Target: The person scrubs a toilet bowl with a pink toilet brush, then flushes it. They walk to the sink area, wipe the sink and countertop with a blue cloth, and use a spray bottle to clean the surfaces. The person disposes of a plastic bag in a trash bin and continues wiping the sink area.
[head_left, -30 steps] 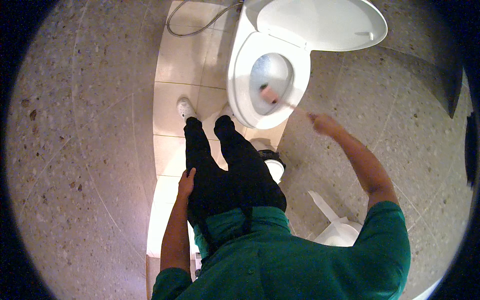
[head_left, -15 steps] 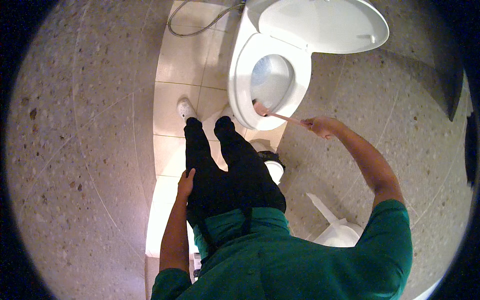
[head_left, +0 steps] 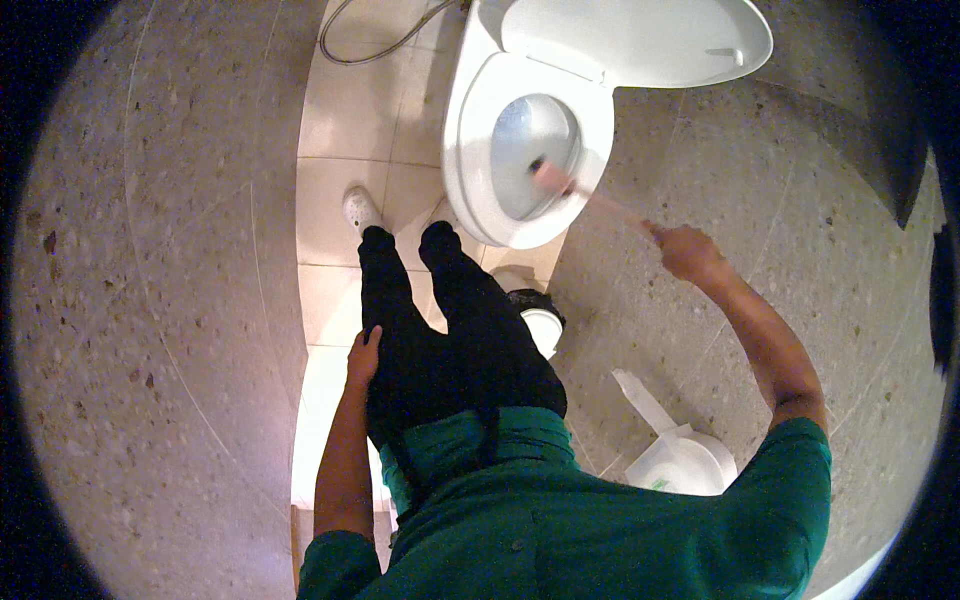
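Pink brush (head_left: 553, 180) — long-handled, dark-tipped

Pink brush (head_left: 553, 179), white toilet (head_left: 475, 170), speckled grey wall (head_left: 200, 260)

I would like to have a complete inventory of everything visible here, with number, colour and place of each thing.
Toilet: 1, white, top centre
Toilet lid: 1, white, raised behind the seat
Toilet brush: 1, pinkish, head in the bowl, blurred
Hose: 1, grey, left of the toilet
Waste bin: 1, white with black liner, beside the right leg
Paper holder: 1, white, lower right, apparently for toilet paper
Paper strip: 1, white, at the holder
Walls: 2, speckled grey, left and right
Floor tiles: several, beige, underfoot
Clogs: 2, white, on the feet, right mostly hidden
Trousers: 1 pair, black, on the legs
Shirt: 1, green, bottom
Left hand: 1, bare, at the left thigh
Right hand: 1, bare, gripping the brush handle
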Tool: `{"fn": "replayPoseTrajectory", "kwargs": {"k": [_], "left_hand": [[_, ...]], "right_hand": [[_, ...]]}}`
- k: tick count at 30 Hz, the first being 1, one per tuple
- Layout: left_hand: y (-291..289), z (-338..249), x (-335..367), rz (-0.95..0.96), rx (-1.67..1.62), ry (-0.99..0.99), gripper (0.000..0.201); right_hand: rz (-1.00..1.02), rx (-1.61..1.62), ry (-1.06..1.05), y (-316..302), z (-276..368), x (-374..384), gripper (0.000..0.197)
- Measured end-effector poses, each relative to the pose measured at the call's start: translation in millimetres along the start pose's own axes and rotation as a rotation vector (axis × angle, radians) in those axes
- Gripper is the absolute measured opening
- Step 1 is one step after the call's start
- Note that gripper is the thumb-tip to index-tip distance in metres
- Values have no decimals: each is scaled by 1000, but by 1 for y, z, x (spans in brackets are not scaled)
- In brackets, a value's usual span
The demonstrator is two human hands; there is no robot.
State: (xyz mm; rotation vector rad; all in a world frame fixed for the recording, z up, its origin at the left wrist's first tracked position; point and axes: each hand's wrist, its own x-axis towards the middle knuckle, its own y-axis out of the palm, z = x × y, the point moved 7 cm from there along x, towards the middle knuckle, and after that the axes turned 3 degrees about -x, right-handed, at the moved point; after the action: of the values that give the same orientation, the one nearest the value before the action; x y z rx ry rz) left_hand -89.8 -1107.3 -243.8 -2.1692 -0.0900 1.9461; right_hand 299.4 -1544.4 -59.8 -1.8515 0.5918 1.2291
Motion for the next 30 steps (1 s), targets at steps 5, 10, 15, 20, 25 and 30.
{"fn": "replayPoseTrajectory", "kwargs": {"k": [5,10,15,20,25,30], "left_hand": [[4,3,7,23,-78,-8,70],[6,8,12,19,10,-9,70],[5,11,7,26,-65,-5,70],[6,7,6,36,-44,12,70],[5,6,3,28,-61,-35,70],[2,-2,-1,27,-10,7,71]], "right_hand": [[55,20,-22,19,-14,-13,65],[103,-84,-18,33,-12,-4,68],[37,14,68,33,-15,-5,69],[132,-65,-24,75,-38,-23,73],[-64,85,43,113,-87,-24,70],[-3,-48,-11,142,-104,-23,68]]}}
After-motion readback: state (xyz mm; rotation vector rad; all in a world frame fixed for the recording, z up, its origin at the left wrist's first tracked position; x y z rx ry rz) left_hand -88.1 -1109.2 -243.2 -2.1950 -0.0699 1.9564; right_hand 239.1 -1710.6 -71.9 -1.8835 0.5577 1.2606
